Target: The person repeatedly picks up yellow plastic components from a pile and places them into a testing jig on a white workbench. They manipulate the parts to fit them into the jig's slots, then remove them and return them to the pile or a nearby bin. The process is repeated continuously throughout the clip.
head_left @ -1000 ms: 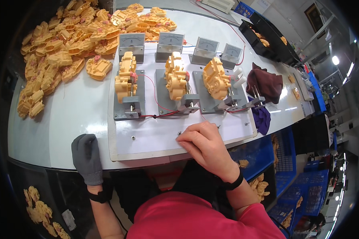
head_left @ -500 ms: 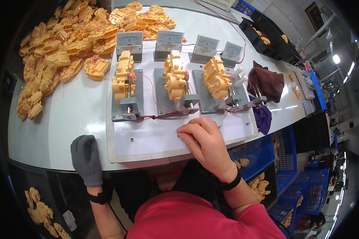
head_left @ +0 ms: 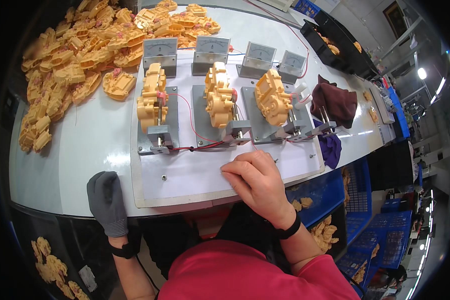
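The bare right hand (head_left: 257,182) rests knuckles-up on the white rectangular fixture board (head_left: 185,175), fingers curled together near the board's front edge; whether the grip pinches anything small beneath the fingertips cannot be told. The left hand (head_left: 106,200), in a grey knit glove, lies flat on the front rim of the white bench (head_left: 85,150), fingers together, holding nothing.

Just beyond the right hand stand three grey metal clamp stations. Each carries one yellow moulded plastic gearbox housing — left (head_left: 152,97), middle (head_left: 219,94), right (head_left: 272,97) — seated upright and joined by thin red leads (head_left: 190,127). Behind them stands a row of four grey panel meters (head_left: 212,49). A fourth station (head_left: 321,127), at the right, appears unloaded.

Judged status: three stations loaded, neither hand on a housing. A large heap of loose yellow housings (head_left: 70,65) covers the bench's far-left area — much stock appears left to handle. A dark maroon cloth (head_left: 337,100) lies right of the board.
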{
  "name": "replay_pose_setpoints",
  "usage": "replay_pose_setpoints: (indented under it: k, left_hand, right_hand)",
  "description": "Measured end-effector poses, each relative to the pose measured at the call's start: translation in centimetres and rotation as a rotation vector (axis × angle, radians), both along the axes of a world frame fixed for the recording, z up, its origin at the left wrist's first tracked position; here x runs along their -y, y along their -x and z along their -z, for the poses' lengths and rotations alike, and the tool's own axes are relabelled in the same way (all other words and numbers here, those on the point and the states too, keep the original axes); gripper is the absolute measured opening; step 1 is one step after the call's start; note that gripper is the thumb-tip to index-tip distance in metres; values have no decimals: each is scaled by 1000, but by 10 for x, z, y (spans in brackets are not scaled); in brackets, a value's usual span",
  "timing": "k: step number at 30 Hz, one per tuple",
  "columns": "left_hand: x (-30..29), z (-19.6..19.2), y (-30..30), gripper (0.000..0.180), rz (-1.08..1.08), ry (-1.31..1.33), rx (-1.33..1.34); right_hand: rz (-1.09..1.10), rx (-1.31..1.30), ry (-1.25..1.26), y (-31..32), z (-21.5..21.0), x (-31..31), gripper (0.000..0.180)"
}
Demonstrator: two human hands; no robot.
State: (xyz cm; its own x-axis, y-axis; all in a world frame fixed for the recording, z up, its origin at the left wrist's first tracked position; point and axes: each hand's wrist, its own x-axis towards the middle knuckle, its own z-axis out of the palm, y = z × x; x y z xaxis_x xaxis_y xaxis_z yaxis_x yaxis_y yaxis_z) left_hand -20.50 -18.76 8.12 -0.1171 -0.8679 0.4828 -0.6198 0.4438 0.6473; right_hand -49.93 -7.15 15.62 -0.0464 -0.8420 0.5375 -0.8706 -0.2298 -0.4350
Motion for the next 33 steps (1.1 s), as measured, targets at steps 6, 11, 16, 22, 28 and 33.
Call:
replay_pose_setpoints:
  k: [6,11,16,22,28,33]
  left_hand:
    - [0,0,1,13,-2,-16,-34]
    - [-1,-1,2,12,-7,-15,-38]
    - [-1,0,1,12,-16,6,-15]
    - [-1,-3,3,12,-18,1,-26]
    - [0,0,2,13,-11,11,-30]
    - [-1,-1,2,13,-11,0,-41]
  right_hand:
    - [13,-10,12,-1,0,0,17]
    - [9,-9,15,-1,0,0,17]
    - [-15,-18,20,0,1,0,14]
    - [-1,-14,20,-1,1,0,16]
    - [9,-9,17,-2,1,-1,17]
    - [15,-9,8,-3,0,-1,16]
